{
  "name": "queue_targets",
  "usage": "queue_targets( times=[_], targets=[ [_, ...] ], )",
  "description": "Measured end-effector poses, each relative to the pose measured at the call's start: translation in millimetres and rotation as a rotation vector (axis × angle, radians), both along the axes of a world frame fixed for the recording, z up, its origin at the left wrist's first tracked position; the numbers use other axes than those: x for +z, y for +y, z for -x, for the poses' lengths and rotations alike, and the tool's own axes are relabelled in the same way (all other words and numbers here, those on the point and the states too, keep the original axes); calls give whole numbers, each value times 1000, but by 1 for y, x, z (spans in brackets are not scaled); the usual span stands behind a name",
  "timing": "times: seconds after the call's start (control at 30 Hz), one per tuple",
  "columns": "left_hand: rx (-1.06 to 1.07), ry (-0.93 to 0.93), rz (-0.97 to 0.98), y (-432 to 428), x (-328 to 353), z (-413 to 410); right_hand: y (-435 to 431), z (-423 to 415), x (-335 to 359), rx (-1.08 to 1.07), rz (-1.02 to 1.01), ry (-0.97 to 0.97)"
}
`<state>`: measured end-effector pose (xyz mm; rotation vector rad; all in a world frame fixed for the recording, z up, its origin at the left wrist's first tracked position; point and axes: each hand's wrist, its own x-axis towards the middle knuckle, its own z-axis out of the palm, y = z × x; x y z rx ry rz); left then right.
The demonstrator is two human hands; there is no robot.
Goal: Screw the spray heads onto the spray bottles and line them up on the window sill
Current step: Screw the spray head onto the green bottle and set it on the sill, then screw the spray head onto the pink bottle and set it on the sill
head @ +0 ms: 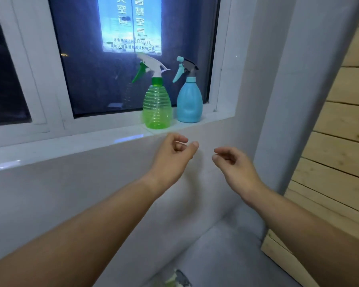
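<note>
Two spray bottles stand upright side by side on the white window sill (71,143). The clear green bottle (157,106) carries a white spray head with a green trigger (148,66). To its right, the opaque blue bottle (189,102) has a grey and light-blue spray head (186,68). Both triggers point left. My left hand (172,156) hovers just below the sill, under the green bottle, fingers loosely curled and holding nothing. My right hand (234,168) is beside it, lower right, fingers apart and empty. Neither hand touches a bottle.
The dark window pane (112,79) is right behind the bottles, with a lit sign outside. A grey wall corner (288,100) rises to the right of the sill. Wooden slats (340,152) stand at the far right. A blurred green and grey object (178,279) lies on the floor below.
</note>
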<state>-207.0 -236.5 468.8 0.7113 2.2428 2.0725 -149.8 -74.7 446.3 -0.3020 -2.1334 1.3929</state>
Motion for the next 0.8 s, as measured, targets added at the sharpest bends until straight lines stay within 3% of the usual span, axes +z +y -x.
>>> queue_targets(
  times=[0.2,0.4,0.57,0.8],
  targets=[
    [-127,-352,261,26,-117,-19,40,-56,-110,-85,131,-255],
    [-244,-530,663,37,-249,-54,57,-106,-237,-159,180,-622],
    [-309,-575,823,41,-322,-68,54,-128,-313,-130,271,-791],
    [-287,-543,950,48,-379,-73,46,-117,-375,-137,304,-872]
  ],
)
